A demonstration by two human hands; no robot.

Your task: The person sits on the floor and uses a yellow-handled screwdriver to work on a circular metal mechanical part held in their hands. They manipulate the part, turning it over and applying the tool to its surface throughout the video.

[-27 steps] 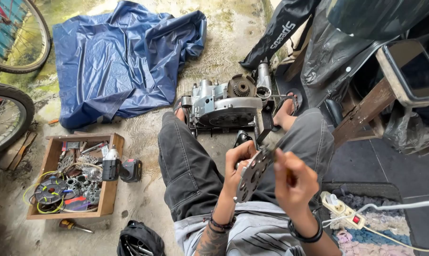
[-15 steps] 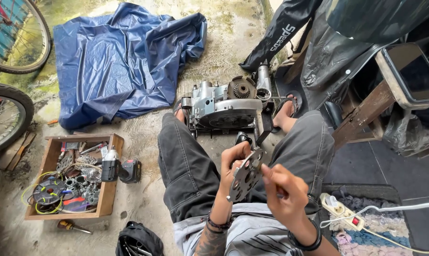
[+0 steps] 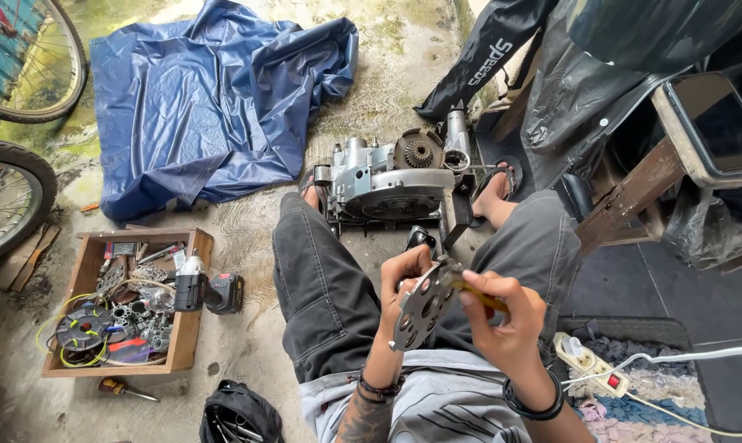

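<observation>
Left hand: the left hand (image 3: pixel 404 275) was curled around the upper rim of a round perforated metal plate (image 3: pixel 423 306), fingers closed on its edge and holding it tilted on edge above the lap.
Right hand: the right hand (image 3: pixel 502 316) was pinched shut on a slim yellow-handled tool (image 3: pixel 479 297), whose tip met the plate near its upper right edge; the exact contact point was too small to make out.
Plate's position: it was held between both hands, in front of the grey trousers (image 3: pixel 322 287), well apart from the floor.
Engine casing: a grey engine casing (image 3: pixel 387 184) with a toothed gear on top lay on the concrete floor (image 3: pixel 248 361) between the person's feet, just beyond the hands.
Nearby supplies: a wooden tray (image 3: pixel 192 328) of loose parts and coiled wire sat to the person's left, with a cordless drill (image 3: pixel 211 291) resting on its edge; a blue tarp (image 3: pixel 215 98) lay crumpled further off.
Doing it well: the work seemed to call for a steady plate, so bracing the left wrist against the thigh would probably help, with light tool pressure kept along the surface.
Risk: a slip could likely send the tip towards the left fingers.
</observation>
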